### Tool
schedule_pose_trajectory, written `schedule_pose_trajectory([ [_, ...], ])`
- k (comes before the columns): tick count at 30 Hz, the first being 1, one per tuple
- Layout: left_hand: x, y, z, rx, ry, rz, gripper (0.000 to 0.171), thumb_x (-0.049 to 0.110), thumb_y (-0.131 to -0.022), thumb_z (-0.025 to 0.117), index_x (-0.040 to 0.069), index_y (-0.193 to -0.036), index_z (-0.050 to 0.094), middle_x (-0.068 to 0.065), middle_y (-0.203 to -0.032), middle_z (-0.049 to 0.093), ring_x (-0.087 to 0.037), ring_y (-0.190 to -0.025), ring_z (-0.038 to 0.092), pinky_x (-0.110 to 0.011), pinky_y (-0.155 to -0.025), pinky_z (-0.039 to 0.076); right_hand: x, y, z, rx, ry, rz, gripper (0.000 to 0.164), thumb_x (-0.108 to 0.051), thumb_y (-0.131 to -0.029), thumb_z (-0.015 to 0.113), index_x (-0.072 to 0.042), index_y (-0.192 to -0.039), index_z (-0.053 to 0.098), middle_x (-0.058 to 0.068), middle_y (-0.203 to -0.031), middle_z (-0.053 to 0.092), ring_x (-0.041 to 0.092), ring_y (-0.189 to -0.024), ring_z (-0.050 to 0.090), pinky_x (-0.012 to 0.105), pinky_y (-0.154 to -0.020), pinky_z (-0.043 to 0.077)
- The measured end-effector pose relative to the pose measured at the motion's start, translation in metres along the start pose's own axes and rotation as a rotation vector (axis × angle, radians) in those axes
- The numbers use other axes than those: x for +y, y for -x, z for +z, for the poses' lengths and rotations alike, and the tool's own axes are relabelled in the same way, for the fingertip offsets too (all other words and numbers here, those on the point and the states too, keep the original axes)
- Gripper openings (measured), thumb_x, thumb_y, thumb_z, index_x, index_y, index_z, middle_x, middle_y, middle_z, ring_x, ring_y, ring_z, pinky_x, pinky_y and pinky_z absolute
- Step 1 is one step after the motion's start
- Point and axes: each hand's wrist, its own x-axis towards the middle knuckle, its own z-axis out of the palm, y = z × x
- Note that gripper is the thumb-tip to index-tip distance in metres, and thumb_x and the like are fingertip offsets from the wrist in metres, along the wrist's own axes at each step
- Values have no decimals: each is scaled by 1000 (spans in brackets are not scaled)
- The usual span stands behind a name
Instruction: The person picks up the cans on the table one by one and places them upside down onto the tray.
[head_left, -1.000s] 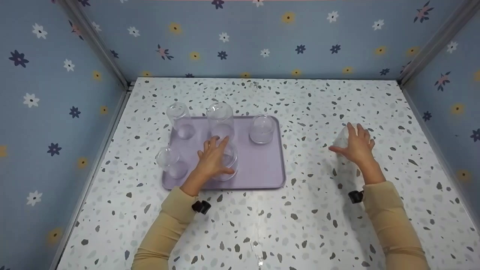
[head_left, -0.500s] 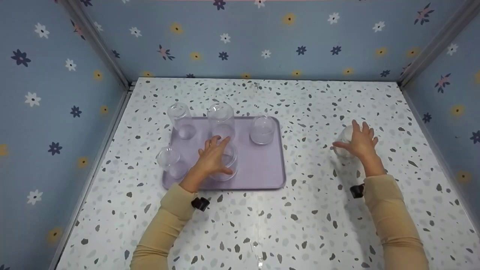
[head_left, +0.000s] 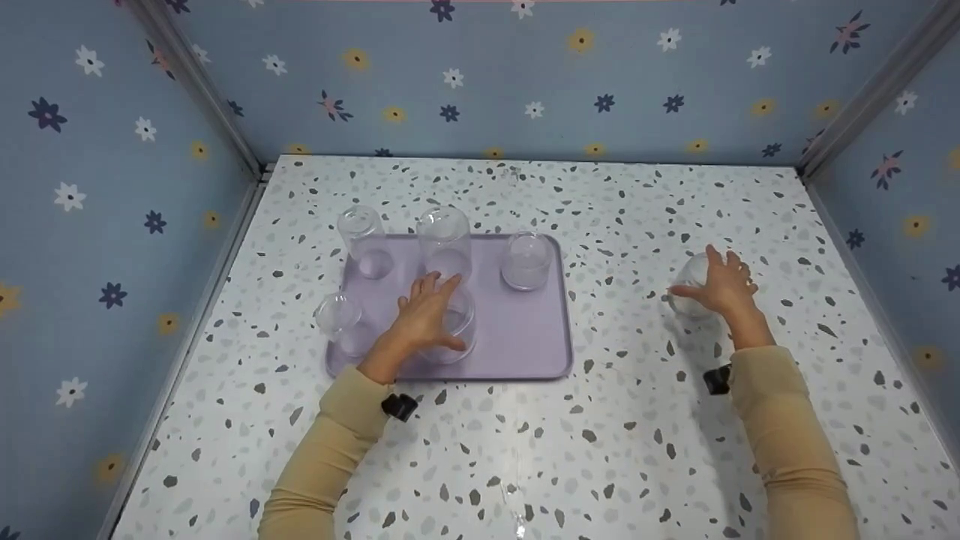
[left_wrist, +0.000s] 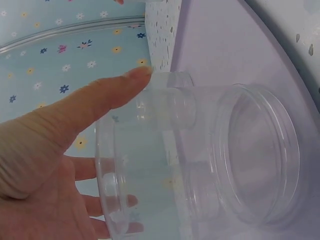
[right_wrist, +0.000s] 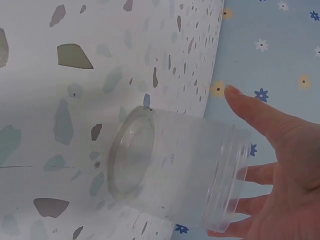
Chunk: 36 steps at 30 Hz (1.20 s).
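A clear jar (head_left: 463, 322) stands upright at the front middle of a lilac tray (head_left: 521, 337). My left hand (head_left: 418, 321) is spread around its upper part, with thumb and fingers on opposite sides. The left wrist view shows the fingers through the clear wall, fairly straight. Out on the speckled table to the right stands another clear jar (right_wrist: 180, 165) with a ridged rim. Around this rim my right hand (head_left: 724, 291) is spread; in the right wrist view its thumb is apart from the jar and several fingers are behind it.
The tray also carries a tall clear jar (head_left: 444, 244) behind my left hand, a narrow one (head_left: 364, 240) at the back left, a small one (head_left: 341, 322) at the front left and a short one (head_left: 526, 261) at the back right. Flowered panels (head_left: 510, 75) border the table.
My right hand has shifted slightly right and its jar shows more. My left hand has stayed around its jar. The camera view has shifted a little.
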Motion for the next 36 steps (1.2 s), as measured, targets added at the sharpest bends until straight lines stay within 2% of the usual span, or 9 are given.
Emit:
schedule_pose_trajectory([
  [6,2,2,-3,-10,9,7,108,30,-53,84,8,-140,23,-26,-139,16,-40,-127,12,-67,-90,18,2,0,-1,22,1,-26,92,-35,-80,64,6,-139,6,39,-134,4,59,-118,7,69,-88,14],
  [17,10,3,-5,-11,-40,5,105,30,-59,82,0,-139,21,-27,-140,17,-41,-129,11,-62,-97,9,7,1,0,64,-8,-74,82,-27,-81,63,9,-137,13,41,-132,10,58,-116,14,65,-89,21],
  [27,18,7,-2,115,-12,59,95,29,-62,80,0,-136,28,-26,-137,24,-40,-127,18,-59,-98,13,8,5,4,138,-25,-54,80,-29,-80,64,8,-136,19,40,-129,16,57,-115,17,64,-87,25],
  [36,24,5,3,216,11,128,84,27,-69,75,-3,-134,31,-24,-134,30,-36,-125,25,-55,-99,19,3,14,14,232,-93,-120,81,-28,-78,67,8,-135,22,38,-128,20,55,-112,22,62,-87,26],
])
